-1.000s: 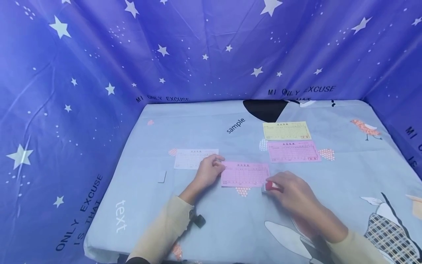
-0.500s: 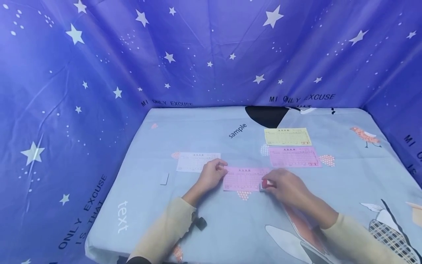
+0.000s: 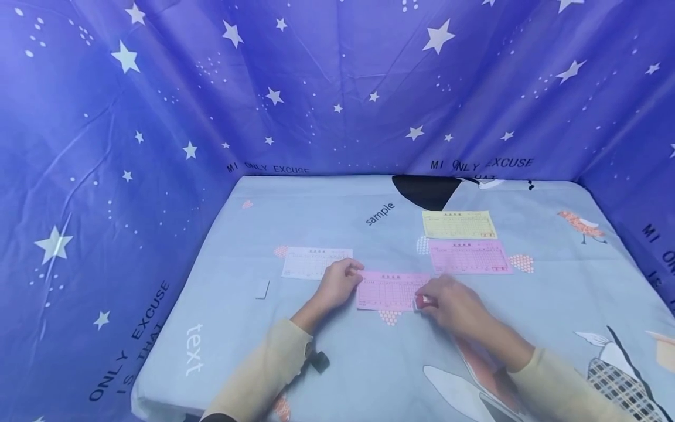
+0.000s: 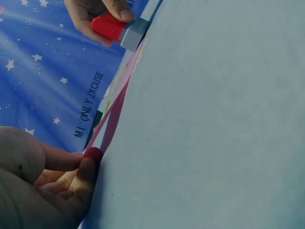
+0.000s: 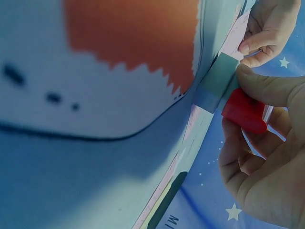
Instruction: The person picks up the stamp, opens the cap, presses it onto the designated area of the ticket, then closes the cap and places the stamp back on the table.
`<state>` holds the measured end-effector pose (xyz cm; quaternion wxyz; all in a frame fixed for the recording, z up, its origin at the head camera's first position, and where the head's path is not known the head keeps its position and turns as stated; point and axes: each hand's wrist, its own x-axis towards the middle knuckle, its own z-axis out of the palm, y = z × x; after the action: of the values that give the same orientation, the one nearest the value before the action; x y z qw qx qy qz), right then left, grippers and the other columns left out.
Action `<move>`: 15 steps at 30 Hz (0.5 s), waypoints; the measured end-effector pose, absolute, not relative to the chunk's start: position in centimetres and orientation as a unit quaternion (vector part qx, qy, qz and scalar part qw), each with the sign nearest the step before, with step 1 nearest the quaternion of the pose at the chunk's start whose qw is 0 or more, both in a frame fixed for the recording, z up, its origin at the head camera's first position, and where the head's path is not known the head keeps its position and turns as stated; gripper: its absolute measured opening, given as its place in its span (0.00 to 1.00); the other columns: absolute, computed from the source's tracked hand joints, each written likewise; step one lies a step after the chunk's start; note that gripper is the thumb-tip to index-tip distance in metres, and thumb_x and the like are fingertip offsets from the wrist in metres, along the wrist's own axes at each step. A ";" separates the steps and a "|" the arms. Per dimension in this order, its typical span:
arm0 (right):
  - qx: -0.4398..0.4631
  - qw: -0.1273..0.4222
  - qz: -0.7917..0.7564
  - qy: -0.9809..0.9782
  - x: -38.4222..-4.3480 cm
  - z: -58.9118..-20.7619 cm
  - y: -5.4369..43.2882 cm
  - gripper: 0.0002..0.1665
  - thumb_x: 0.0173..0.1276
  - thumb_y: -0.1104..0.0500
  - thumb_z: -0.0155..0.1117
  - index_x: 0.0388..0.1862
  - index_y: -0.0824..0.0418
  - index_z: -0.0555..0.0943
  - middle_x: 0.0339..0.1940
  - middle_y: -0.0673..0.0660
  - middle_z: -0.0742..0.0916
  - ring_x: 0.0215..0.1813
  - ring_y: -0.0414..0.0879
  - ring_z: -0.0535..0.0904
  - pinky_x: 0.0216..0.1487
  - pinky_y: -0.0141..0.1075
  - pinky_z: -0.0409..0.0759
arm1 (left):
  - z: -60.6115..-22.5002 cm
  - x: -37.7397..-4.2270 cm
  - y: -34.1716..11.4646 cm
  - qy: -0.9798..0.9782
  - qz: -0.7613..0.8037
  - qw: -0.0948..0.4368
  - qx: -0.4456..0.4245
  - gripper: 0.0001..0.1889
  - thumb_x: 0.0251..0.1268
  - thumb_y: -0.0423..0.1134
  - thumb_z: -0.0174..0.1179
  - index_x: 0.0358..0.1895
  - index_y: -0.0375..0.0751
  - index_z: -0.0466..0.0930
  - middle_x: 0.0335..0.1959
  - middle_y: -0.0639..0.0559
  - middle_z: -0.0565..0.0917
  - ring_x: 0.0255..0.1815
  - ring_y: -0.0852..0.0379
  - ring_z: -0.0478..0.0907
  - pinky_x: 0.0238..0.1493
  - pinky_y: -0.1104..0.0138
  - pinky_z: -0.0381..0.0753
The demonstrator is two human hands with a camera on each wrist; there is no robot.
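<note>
A pink printed slip (image 3: 390, 292) lies on the bed-like covered table between the two hands. My left hand (image 3: 337, 283) pinches its left edge between thumb and fingers; in the left wrist view the slip's edge bows up by the fingertips (image 4: 88, 162). In my right hand (image 3: 456, 308) is a red and grey stamp (image 5: 245, 112), gripped by its red part. Its grey end is down at the slip's lower right corner, overlapping the print there. The stamp's underside is hidden.
A white slip (image 3: 306, 262) lies partly behind the left hand. Farther back on the right are a yellow slip (image 3: 459, 225) and another pink slip (image 3: 471, 257), both with red marks at the lower right. A starry blue curtain (image 3: 337, 76) surrounds the table.
The right hand has moved left with the stamp, from beside the pink slip onto its lower right corner. The left hand stays at the slip's left edge. The head view has shifted slightly.
</note>
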<state>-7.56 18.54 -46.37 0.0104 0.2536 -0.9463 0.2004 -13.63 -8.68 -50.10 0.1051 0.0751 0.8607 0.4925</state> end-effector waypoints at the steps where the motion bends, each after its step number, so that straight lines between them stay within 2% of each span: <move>1: 0.253 0.010 0.198 -0.947 -7.5 -46.4 18.5 0.16 0.53 0.64 0.79 0.27 0.44 0.82 0.27 0.37 0.79 0.36 0.41 0.71 0.38 0.39 0.74 | -50.1 -13.6 -8.7 0.861 0.492 0.105 0.074 0.11 0.66 0.27 0.61 0.50 0.38 0.83 0.33 0.52 0.85 0.28 0.59 0.79 0.31 0.67 0.80; 15: 0.258 0.023 0.187 -0.948 -7.5 -46.8 18.5 0.16 0.52 0.64 0.80 0.27 0.45 0.82 0.26 0.37 0.79 0.33 0.39 0.71 0.35 0.36 0.74 | -50.3 -13.5 -8.7 0.861 0.492 0.104 0.075 0.11 0.66 0.28 0.61 0.50 0.38 0.83 0.33 0.52 0.85 0.29 0.58 0.80 0.33 0.65 0.81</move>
<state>-7.46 18.45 -46.82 0.0233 0.2583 -0.9475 0.1869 -13.53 -8.73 -50.29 0.1040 0.0746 0.8611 0.4920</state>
